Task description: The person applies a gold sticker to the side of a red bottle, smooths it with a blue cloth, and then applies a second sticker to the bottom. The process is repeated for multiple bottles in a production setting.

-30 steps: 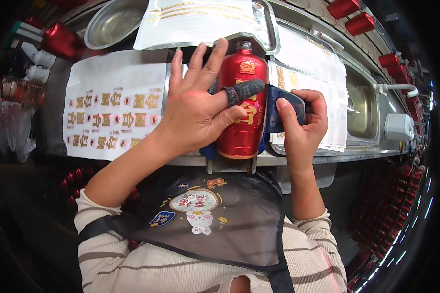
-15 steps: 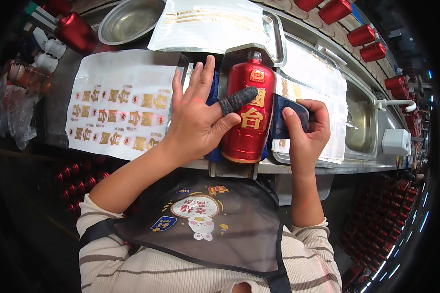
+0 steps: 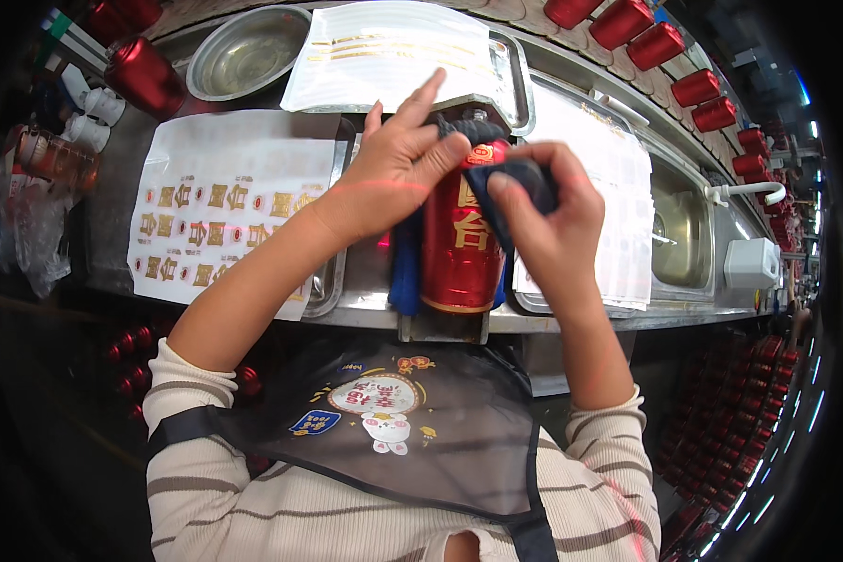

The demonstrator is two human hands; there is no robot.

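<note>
Gripping a dark cloth (image 3: 525, 183), my right hand (image 3: 548, 220) presses it on the red bottle (image 3: 459, 248), which lies in a blue cradle (image 3: 405, 267) beside the sticker sheet (image 3: 220, 211), while my left hand (image 3: 393, 173) rests open on its top.

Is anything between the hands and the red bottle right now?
Yes: a dark blue cloth. The right hand presses it against the upper side of the red bottle, so cloth separates that palm from the bottle. The left hand lies across the bottle's top, its fingertips on dark cloth at the neck.
</note>
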